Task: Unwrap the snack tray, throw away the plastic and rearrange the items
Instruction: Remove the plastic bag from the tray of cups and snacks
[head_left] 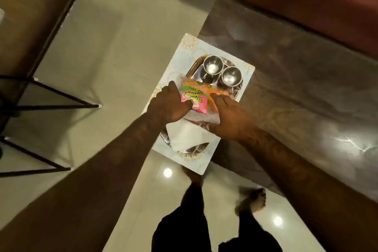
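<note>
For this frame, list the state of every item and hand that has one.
Steel tray: resting on the placemat.
Pink packet: lying flat, looks unopened.
Orange packet: lying flat, mostly hidden.
Plastic wrap: not yet removed, bunched over the packets.
Farther steel cup: upright, empty.
Nearer steel cup: upright, empty.
White napkin: folded, on the tray.
Left hand: grips plastic wrap.
Right hand: grips plastic wrap.

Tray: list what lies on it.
Two cups, a pink packet, an orange packet and a napkin. The left hand and right hand cover the packets' near edges; anything beneath is hidden.
</note>
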The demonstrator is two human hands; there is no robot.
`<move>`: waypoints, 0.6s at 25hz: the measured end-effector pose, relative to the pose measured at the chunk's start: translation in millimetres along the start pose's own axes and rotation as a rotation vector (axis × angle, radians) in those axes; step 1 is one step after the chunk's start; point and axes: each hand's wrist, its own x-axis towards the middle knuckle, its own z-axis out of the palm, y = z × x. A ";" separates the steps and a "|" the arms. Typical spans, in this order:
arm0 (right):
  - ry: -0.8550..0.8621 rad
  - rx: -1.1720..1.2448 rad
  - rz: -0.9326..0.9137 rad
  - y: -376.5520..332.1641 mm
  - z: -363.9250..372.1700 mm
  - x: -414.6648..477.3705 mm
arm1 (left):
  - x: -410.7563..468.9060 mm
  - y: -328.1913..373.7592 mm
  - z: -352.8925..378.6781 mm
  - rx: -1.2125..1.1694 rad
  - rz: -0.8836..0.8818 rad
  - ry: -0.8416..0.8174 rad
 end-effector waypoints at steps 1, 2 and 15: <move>0.012 -0.023 -0.017 -0.8 7.9 7.0 | 6.0 -4.1 6.6 -0.086 -0.006 -0.022; 0.043 -0.026 -0.009 -3.2 12.4 12.7 | 11.0 -6.8 11.9 -0.175 0.006 -0.040; 0.205 0.149 0.058 -15.3 -4.9 28.1 | 8.7 -16.7 8.6 -0.888 -0.146 -0.138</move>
